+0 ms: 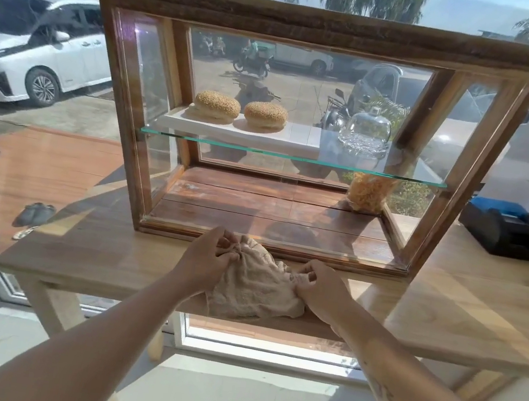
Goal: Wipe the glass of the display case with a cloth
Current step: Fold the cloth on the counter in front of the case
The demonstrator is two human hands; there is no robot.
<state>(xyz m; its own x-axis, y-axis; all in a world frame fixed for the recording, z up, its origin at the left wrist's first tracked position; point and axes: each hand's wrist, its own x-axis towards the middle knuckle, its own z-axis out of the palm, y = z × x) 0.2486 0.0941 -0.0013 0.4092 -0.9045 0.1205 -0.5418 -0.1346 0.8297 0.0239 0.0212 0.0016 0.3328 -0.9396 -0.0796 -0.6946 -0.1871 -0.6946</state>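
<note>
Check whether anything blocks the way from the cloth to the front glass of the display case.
Nothing visible does. The cloth, pinched by the left hand and right hand, lies on the table just before the front glass.

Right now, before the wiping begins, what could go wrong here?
1. The cloth, gripped by the left hand and the right hand, is bunched up. Wiped like this, it may leave streaks that the strong sunlight would show.
2. Hard pressure on the display case could shift it on the table and shake the glass dome standing on the thin glass shelf.
</note>
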